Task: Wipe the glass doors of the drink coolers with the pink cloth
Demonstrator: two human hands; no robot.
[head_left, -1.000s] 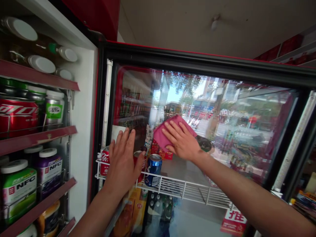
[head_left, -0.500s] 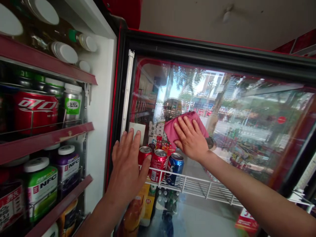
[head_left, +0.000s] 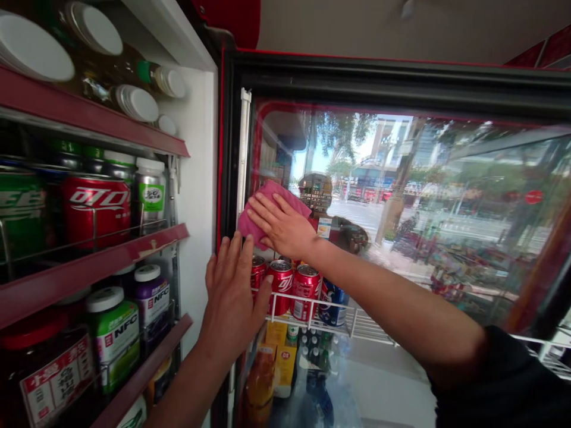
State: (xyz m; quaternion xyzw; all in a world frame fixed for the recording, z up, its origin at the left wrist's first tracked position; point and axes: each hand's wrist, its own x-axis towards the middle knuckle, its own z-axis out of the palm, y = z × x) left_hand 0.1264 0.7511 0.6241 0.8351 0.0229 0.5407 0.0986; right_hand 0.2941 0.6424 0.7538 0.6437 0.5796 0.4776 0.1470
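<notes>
My right hand (head_left: pixel 281 224) lies flat with fingers stretched out, pressing a pink cloth (head_left: pixel 261 205) against the glass door (head_left: pixel 423 196) of a drinks fridge, near the door's left edge. My left hand (head_left: pixel 232 294) rests open and flat on the same glass, lower down and just left of the right hand. Behind the glass, red cans (head_left: pixel 292 288) and a blue can (head_left: pixel 332 296) stand on a white wire shelf (head_left: pixel 370 324).
To the left, an open fridge compartment has red shelves (head_left: pixel 102 261) holding a red can (head_left: pixel 96 205), white-capped NFC bottles (head_left: pixel 113 333) and bottles lying on the top shelf (head_left: pixel 134 101). Orange bottles (head_left: pixel 259 386) stand low behind the glass. The glass reflects a street.
My right hand has slid the pink cloth leftward across the glass toward the door's left edge. My left hand has stayed flat on the glass. The view shifted left.
</notes>
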